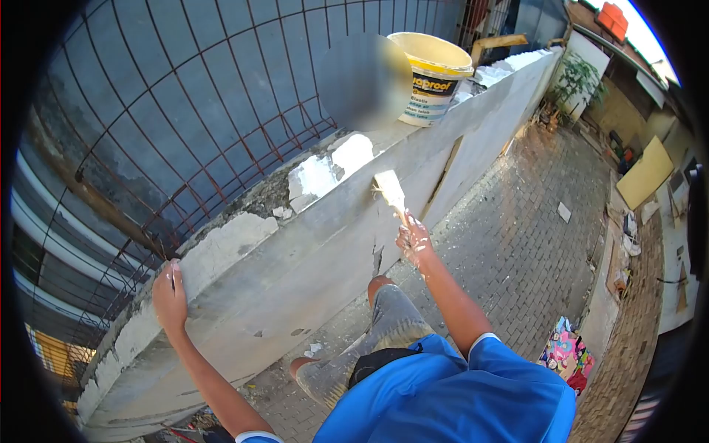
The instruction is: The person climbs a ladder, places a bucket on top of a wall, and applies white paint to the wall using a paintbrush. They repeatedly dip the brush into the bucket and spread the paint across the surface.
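Observation:
My right hand (414, 240), spotted with white paint, is closed around the handle of a paintbrush (390, 189). The brush points upward, its white-coated bristles at the upper edge of a grey concrete wall (295, 273). My left hand (170, 297) rests on the top of the same wall, further left, fingers lying against the rough ledge; a thin dark line shows between them. Standing on the wall top beyond the brush is a white and yellow paint bucket (432, 77). A blurred patch hides its left side. White coating (351, 153) covers part of the ledge between the bucket and my left hand.
Behind the ledge rises a rusty wire grid (221, 81). Paving (517, 214) runs along the right of the wall. A colourful cloth (566, 354) lies on the ground, and a yellowish board (645, 173) leans at the far right. A plant (580, 80) grows at the wall's far end.

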Demonstrator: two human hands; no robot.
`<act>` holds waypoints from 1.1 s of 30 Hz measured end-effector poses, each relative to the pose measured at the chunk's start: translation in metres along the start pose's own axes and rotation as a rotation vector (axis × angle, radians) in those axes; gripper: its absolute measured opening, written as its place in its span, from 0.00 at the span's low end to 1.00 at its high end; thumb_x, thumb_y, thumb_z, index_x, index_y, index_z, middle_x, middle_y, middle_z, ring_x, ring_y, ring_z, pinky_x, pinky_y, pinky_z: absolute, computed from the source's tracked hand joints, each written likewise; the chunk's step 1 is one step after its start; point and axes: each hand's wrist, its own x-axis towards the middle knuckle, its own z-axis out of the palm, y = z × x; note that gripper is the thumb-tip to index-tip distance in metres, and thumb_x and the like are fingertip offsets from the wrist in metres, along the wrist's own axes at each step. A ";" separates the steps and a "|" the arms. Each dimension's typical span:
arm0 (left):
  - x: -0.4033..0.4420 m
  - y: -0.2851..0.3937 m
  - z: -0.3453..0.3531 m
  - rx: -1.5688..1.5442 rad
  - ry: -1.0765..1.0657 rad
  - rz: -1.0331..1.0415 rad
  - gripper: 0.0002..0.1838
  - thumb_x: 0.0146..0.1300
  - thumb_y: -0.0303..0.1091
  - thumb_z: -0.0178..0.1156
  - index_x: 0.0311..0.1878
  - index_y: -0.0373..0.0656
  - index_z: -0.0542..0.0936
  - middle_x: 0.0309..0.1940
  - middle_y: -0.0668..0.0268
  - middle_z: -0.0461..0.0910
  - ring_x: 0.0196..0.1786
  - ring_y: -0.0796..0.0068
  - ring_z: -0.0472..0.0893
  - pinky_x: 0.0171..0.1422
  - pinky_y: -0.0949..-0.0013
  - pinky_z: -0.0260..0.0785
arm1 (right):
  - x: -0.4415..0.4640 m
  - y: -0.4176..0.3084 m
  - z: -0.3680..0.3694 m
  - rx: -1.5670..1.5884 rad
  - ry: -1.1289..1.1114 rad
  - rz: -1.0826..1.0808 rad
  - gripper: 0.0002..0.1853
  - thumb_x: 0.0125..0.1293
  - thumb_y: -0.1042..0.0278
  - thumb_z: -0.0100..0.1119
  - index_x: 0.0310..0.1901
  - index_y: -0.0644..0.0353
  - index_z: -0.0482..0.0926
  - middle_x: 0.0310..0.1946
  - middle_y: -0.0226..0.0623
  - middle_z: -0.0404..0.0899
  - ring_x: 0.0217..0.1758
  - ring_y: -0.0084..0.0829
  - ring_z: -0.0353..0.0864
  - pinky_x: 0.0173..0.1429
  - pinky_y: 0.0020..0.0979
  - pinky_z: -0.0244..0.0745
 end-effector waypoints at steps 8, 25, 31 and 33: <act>0.001 -0.001 0.000 0.022 -0.033 0.001 0.26 0.81 0.49 0.44 0.61 0.39 0.83 0.60 0.51 0.83 0.64 0.48 0.78 0.70 0.55 0.66 | 0.070 -0.049 -0.016 -0.029 -0.015 -0.223 0.21 0.75 0.44 0.61 0.47 0.57 0.80 0.16 0.22 0.60 0.13 0.19 0.54 0.20 0.26 0.53; 0.003 -0.010 0.003 0.031 -0.039 0.053 0.26 0.81 0.48 0.45 0.62 0.37 0.82 0.59 0.50 0.83 0.63 0.48 0.79 0.69 0.55 0.66 | 0.091 -0.054 -0.044 0.052 -0.026 -0.145 0.21 0.73 0.43 0.64 0.41 0.57 0.78 0.17 0.24 0.62 0.15 0.21 0.57 0.22 0.28 0.54; 0.003 -0.013 0.004 -0.011 -0.052 0.037 0.26 0.81 0.47 0.45 0.63 0.36 0.81 0.60 0.49 0.82 0.64 0.48 0.78 0.70 0.56 0.66 | 0.099 -0.089 -0.022 0.065 0.076 -0.207 0.20 0.73 0.44 0.64 0.42 0.55 0.78 0.17 0.24 0.62 0.14 0.21 0.56 0.21 0.27 0.54; 0.004 -0.012 0.003 0.004 -0.055 0.043 0.26 0.81 0.47 0.44 0.63 0.36 0.81 0.61 0.49 0.82 0.64 0.49 0.78 0.70 0.56 0.66 | 0.109 -0.085 -0.028 0.083 -0.011 -0.199 0.20 0.73 0.44 0.64 0.42 0.56 0.78 0.16 0.24 0.62 0.14 0.20 0.55 0.21 0.26 0.53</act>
